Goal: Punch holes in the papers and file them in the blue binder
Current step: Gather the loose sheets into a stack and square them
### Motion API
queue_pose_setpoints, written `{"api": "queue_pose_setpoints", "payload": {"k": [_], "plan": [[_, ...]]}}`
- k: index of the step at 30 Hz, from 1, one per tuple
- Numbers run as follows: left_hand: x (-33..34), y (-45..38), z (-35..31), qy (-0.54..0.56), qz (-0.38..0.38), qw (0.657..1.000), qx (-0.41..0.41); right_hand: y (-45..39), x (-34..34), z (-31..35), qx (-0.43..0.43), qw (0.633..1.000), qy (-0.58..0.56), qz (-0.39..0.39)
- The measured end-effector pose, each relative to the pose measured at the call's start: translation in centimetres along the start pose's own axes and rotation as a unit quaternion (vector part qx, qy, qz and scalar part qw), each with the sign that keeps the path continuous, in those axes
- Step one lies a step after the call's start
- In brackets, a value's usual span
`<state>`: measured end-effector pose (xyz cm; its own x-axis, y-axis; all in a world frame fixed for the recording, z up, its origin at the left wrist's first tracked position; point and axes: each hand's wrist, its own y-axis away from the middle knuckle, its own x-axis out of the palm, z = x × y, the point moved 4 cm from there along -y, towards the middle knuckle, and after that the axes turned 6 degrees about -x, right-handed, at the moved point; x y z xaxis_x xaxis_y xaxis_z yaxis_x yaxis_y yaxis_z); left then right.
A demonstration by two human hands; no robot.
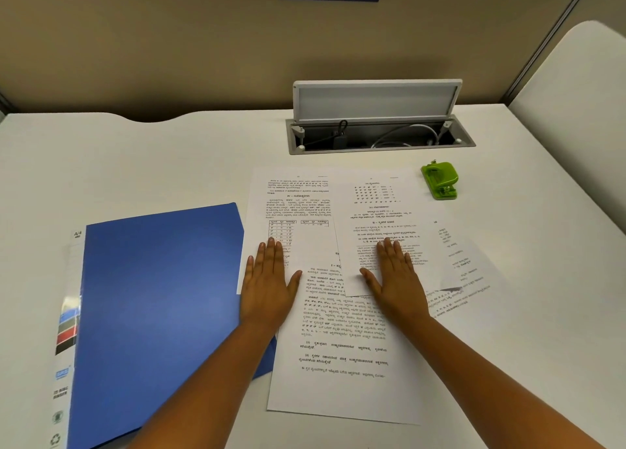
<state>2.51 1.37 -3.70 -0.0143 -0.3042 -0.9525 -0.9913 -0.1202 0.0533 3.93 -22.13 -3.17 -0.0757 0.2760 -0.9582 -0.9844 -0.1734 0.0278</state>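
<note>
Both forearms enter from the bottom edge, cut off there. Left hand (269, 281) lies flat, fingers straight and together, on the printed papers (342, 330); right hand (394, 276) likewise flat, thumb spread, on an overlapping sheet. Papers are thin white sheets, loosely fanned on the white matte tabletop (169, 164); print too small to read. Blue binder (159, 306) lies closed, smooth plastic cover, just left of the papers, its right edge under them, bottom corner cropped. Green hole punch (440, 180), glossy plastic, sits beyond the papers at right. Grey cable tray (379, 133) stands open, wires inside.
</note>
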Motion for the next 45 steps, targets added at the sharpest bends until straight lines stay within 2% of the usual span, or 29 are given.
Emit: {"api": "queue_pose_setpoints", "payload": {"k": [21, 27, 31, 38, 45], "plan": [[-0.1, 0.1, 0.0, -0.009, 0.000, 1.000, 0.002, -0.1, -0.1, 0.1, 0.003, 1.000, -0.009, 0.005], [-0.1, 0.0, -0.1, -0.010, -0.004, 1.000, 0.003, -0.1, -1.1, 0.4, -0.024, 0.996, 0.066, 0.063], [-0.1, 0.1, 0.0, -0.017, -0.007, 1.000, 0.005, 0.3, -2.2, 1.2, -0.044, 0.990, 0.113, 0.068], [0.0, 0.1, 0.0, -0.004, -0.007, 1.000, 0.001, 1.6, -0.1, 1.7, -0.027, 0.994, 0.017, 0.100], [0.1, 0.1, 0.0, -0.008, 0.004, 1.000, -0.003, 1.5, 0.2, 1.6, -0.035, 0.993, 0.028, 0.112]]}}
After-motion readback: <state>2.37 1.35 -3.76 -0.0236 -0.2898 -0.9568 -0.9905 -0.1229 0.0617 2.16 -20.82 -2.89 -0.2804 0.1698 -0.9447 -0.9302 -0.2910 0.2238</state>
